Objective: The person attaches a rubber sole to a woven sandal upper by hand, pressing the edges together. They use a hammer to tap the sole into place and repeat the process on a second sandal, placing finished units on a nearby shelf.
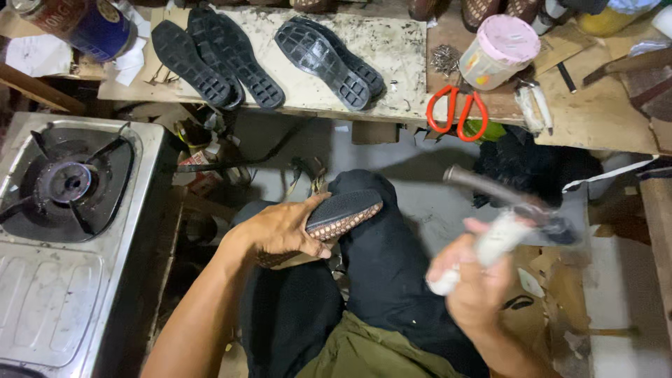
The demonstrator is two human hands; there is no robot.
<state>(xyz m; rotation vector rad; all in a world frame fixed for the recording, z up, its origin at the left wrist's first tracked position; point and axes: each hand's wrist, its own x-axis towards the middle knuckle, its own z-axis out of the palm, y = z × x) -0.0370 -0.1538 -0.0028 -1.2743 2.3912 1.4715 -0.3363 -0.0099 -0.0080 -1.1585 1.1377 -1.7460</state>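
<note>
Left hand (283,229) clamped woven shoe (336,218), sole up, on knee at centre frame; right hand (476,280) gripped blurred hammer (500,210). Step judged: hammering sole; next blow needs square aim.

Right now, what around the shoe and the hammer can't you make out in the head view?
- Right hand and white-handled hammer: motion-blurred; the grip and the hammer head's shape are unclear.
- Brown woven shoe with black sole: heel end covered by the left hand.
- Orange-handled scissors: blades not visible among the table clutter.
- Blue tin can: top cut off by the frame edge.
</note>
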